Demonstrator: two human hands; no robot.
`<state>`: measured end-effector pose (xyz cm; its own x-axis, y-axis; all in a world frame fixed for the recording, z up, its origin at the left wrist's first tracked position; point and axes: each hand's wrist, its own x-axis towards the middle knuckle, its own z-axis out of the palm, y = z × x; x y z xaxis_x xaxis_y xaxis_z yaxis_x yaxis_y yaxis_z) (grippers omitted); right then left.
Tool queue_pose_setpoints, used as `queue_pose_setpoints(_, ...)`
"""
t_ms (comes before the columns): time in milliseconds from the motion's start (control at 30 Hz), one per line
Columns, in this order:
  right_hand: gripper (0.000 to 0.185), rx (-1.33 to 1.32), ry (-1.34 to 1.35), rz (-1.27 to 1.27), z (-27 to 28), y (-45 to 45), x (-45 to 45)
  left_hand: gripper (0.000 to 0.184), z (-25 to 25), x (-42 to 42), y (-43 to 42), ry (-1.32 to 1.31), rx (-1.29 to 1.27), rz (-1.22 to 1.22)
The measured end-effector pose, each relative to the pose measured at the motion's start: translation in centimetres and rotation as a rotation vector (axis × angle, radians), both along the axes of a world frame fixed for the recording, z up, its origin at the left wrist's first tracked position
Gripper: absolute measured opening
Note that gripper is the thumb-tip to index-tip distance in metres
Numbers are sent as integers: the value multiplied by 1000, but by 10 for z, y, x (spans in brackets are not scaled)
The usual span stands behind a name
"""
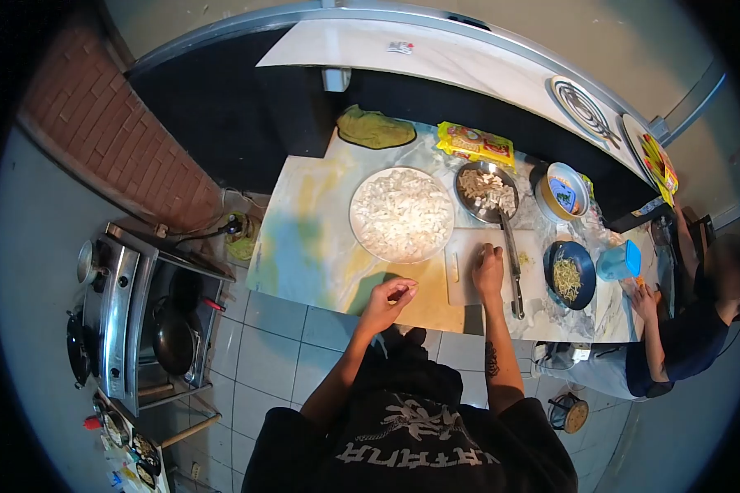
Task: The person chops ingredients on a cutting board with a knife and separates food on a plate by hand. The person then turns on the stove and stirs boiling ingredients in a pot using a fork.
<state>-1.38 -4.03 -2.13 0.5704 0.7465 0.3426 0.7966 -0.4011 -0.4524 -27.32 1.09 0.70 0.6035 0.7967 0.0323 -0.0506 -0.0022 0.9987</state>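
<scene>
My left hand (389, 302) hovers over the table's front edge, below the large white plate, with its fingers curled and the fingertips pressed together. Whatever lies in them, if anything, is too small to make out. Over the pale cutting board (514, 246), my right hand (488, 269) is closed in a fist, and its contents are hidden. A thin pale strip (455, 267) lies on the board's left part. Heaped white pieces fill the round plate (356, 226). Behind the board, a steel frying pan (467, 213) holds brown and whitish chopped food; its long handle (515, 275) points toward me.
A dark bowl (585, 251) of greenish shreds, a light bowl (581, 185) and a blue-lidded container (621, 261) stand to the right. Behind are a yellow packet (477, 145) and a green cloth (376, 129). Another person (674, 353) works at far right. A stove (123, 320) stands left.
</scene>
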Motion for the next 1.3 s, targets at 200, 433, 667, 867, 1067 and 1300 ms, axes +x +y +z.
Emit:
queue_pose_setpoints(200,24,-44,67,98,-1,-11,5,17,1,-31,-1,-13,-20,45)
queue_pose_setpoints(433,35,103,-27,39,56,-20,-29,17,5,-51,2,-43,-91,51)
queue_pose_setpoints(667,24,94,365,334,43,25,-61,16,-2,-65,16,-36,-62,149)
queue_pose_setpoints(867,28,245,326,312,8,52,-54,24,2,-80,47,-22,-176,179)
queue_pose_setpoints(1067,38,195,269,141,-3,74,-11,41,-13,-51,92,-45,-213,188)
queue_pose_setpoints(1300,31,77,350,110,0,90,-10,34,-10,-23,121,431,153,354)
